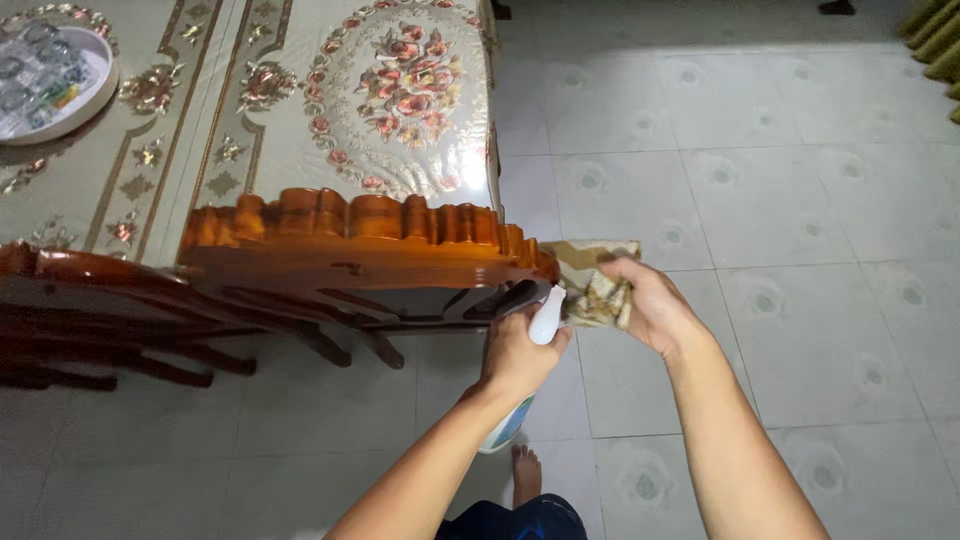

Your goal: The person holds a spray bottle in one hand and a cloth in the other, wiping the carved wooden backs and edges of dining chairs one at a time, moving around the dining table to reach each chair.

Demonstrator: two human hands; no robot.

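The left hand is closed around a white spray bottle, nozzle end up, just below the carved wooden chair back. The right hand, at 3 o'clock from the left, grips a folded beige patterned cloth pressed against the chair back's end. The flower-patterned surface lies at 11 o'clock, above the tiled floor.

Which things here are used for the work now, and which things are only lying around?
In use:
- left hand holding a white spray bottle
- right hand pressing a patterned cloth by the chair's corner
- carved wooden chair

Just lying about:
- flowered table cover
- round tray of glasses
- second chair
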